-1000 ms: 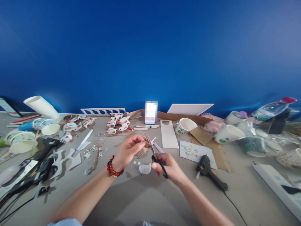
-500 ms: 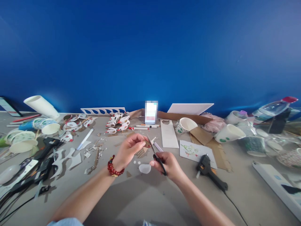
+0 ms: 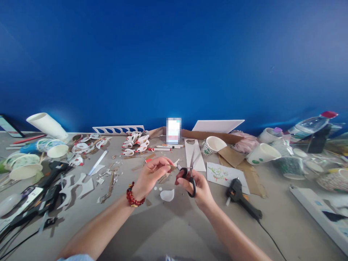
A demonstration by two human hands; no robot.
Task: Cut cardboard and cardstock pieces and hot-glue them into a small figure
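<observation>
Probably best, over the table (image 3: 174, 226): steady left hand (image 3: 150, 174) at 9 o'clock, right hand (image 3: 199, 185) at 3 clenched through the scissors (image 3: 190, 171), blades up toward 12, then tip slowly into the brown scrap (image 3: 172, 167) pinched by that left hand

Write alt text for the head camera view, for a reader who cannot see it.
The left hand pinches a small brown scrap while the right hand holds black-handled scissors, blades pointing away from the person, over a cluttered grey table. Paper cups, white cut-outs and a black glue gun lie around, before a blue wall.
</observation>
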